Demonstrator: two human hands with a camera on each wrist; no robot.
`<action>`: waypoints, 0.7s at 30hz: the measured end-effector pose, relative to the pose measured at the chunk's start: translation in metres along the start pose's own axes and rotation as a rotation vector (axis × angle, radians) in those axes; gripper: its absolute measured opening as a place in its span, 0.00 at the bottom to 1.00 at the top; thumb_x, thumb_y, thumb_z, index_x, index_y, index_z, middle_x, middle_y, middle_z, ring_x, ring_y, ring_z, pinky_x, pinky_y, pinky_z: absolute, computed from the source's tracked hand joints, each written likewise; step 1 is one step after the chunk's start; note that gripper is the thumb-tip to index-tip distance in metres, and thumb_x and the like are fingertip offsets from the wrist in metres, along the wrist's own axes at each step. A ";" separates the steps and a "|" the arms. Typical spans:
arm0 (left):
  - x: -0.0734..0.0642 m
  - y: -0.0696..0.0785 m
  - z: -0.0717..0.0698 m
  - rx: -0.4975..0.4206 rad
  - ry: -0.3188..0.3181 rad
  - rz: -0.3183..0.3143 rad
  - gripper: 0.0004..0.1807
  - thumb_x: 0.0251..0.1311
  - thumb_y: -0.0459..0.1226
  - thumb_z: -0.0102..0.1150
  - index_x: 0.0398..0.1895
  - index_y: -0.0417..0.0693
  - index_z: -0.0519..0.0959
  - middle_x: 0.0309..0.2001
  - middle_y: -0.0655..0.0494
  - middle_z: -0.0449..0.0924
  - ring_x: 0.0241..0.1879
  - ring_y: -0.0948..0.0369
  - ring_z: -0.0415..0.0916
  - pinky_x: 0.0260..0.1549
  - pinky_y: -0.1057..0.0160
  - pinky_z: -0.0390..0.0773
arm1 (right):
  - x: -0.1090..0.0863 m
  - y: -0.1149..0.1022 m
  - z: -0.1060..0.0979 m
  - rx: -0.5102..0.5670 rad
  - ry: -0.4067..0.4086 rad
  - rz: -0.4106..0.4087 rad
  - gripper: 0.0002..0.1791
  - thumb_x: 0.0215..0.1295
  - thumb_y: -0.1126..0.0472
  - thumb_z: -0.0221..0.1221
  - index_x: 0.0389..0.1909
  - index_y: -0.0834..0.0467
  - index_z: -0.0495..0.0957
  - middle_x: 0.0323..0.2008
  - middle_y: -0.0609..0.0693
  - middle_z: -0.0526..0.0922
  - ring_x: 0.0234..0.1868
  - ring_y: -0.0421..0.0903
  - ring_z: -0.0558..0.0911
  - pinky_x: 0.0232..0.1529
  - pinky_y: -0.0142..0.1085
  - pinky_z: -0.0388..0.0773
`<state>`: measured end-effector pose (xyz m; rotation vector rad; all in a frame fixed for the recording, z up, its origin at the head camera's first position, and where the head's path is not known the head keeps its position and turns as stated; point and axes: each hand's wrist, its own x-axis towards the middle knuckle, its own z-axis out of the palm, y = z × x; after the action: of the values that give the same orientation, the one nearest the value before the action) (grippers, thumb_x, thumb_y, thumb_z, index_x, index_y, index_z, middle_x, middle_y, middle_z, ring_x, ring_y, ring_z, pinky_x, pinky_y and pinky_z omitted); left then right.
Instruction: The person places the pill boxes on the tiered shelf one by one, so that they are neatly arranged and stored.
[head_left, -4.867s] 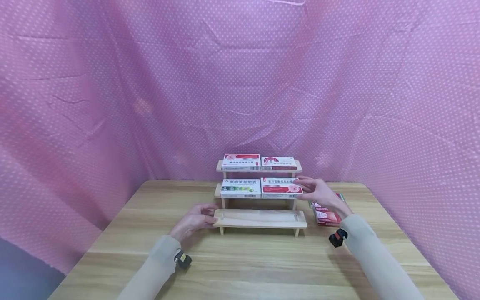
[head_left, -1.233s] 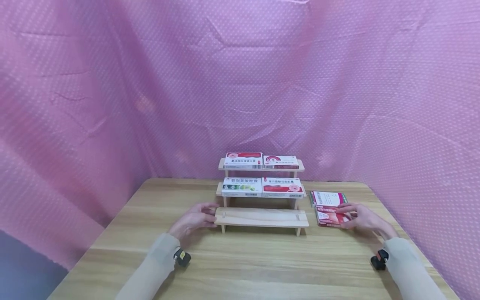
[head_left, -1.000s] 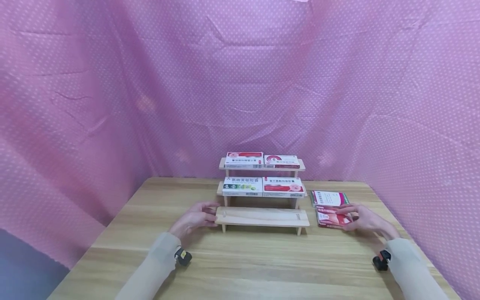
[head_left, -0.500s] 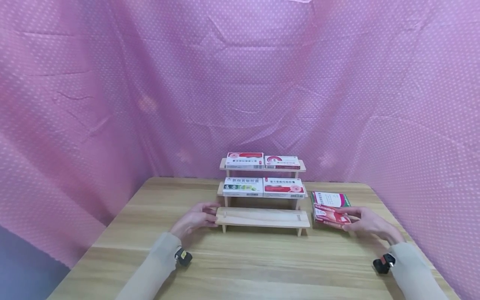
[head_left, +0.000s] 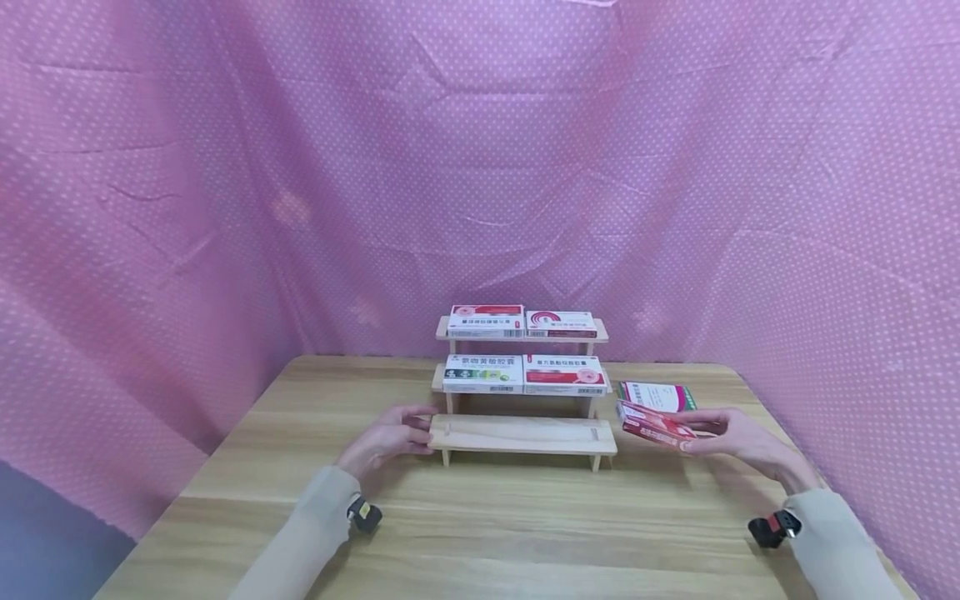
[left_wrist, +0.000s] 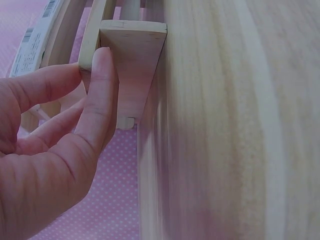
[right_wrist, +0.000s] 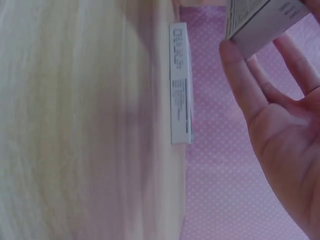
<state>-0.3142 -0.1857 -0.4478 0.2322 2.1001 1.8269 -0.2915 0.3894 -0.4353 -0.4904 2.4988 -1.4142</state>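
My right hand (head_left: 753,444) pinches one end of a red medicine box (head_left: 654,423), which is tilted and raised off the table. In the right wrist view the pale end of that medicine box (right_wrist: 270,27) shows between thumb and fingers. A white, magenta and green medicine box (head_left: 658,396) lies flat just behind it. On the other side my left hand (head_left: 386,437) grips the left end of the lowest step of a three-step wooden display stand (head_left: 522,435). Seen from the left wrist, thumb and fingers pinch the edge of that wooden step (left_wrist: 132,50).
The stand's middle step carries a green-and-white box (head_left: 482,373) and a red-and-white box (head_left: 564,375). Two more boxes, a left one (head_left: 486,321) and a right one (head_left: 561,324), sit on the top step. A pink dotted curtain (head_left: 480,183) hangs behind the wooden table (head_left: 487,533).
My right hand went from the middle step's right box to the red box on the table, took hold of it, then lifted and tilted it. My left hand keeps its grip on the stand.
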 end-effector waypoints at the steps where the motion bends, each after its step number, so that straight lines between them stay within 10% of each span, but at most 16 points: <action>1: 0.000 0.000 0.000 0.003 -0.001 0.001 0.36 0.54 0.17 0.50 0.70 0.27 0.58 0.51 0.32 0.73 0.40 0.55 0.80 0.47 0.55 0.86 | 0.000 -0.001 0.001 0.012 -0.013 -0.009 0.29 0.63 0.60 0.64 0.65 0.60 0.72 0.57 0.48 0.81 0.53 0.33 0.78 0.52 0.25 0.72; 21: 0.001 0.002 0.001 -0.014 0.008 -0.015 0.37 0.54 0.17 0.52 0.70 0.27 0.57 0.53 0.33 0.72 0.40 0.55 0.79 0.47 0.55 0.86 | 0.014 -0.020 0.027 -0.022 -0.059 -0.058 0.25 0.59 0.59 0.66 0.59 0.56 0.79 0.61 0.61 0.76 0.53 0.35 0.76 0.50 0.28 0.75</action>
<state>-0.3148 -0.1847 -0.4464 0.2058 2.0880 1.8369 -0.2909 0.3530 -0.4326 -0.6038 2.4751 -1.3733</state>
